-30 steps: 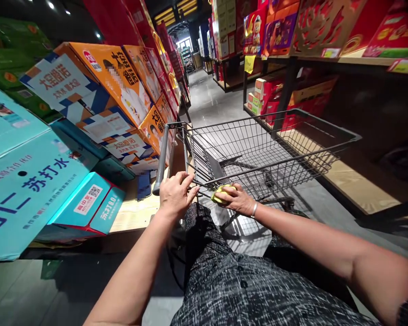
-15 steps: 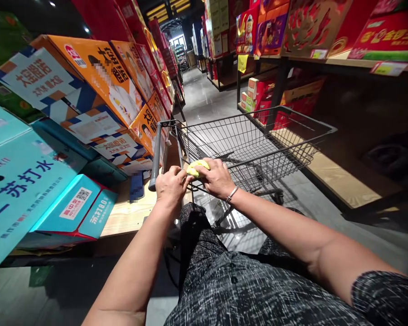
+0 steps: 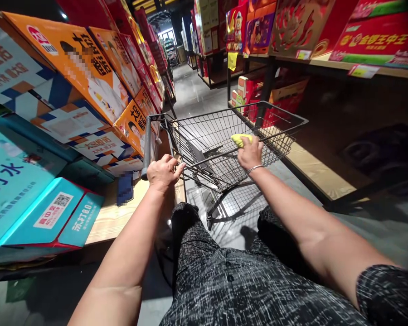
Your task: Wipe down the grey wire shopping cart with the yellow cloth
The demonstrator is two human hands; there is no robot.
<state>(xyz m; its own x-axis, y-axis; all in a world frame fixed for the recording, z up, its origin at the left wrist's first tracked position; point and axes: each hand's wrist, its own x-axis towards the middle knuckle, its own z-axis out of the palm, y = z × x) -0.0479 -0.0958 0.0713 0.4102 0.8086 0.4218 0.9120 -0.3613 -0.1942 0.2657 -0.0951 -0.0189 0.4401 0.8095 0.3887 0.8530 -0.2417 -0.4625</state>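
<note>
A wire shopping cart point(image 3: 209, 159) stands tilted in my view in front of me, its grey handle point(image 3: 147, 145) on the left. My left hand point(image 3: 163, 173) is closed on the cart's near frame, just beside the handle. In my right hand point(image 3: 251, 154) is a bunched yellow cloth point(image 3: 240, 139), held at the cart's near top rim. The fingertips under the cloth are hidden. The wire basket holds nothing that I can see.
Orange drink cartons point(image 3: 98, 77) and teal boxes point(image 3: 30, 217) are stacked on the left. A dark blue phone-like object point(image 3: 125, 189) lies on the wooden platform point(image 3: 105, 222). On the right, a shelf point(image 3: 340, 63) carries red gift boxes point(image 3: 377, 40). A grey-floored aisle point(image 3: 204, 83) runs ahead.
My right hand has moved away from the left, forward and right along the cart rim, with the yellow cloth. My left hand has settled onto the frame by the handle.
</note>
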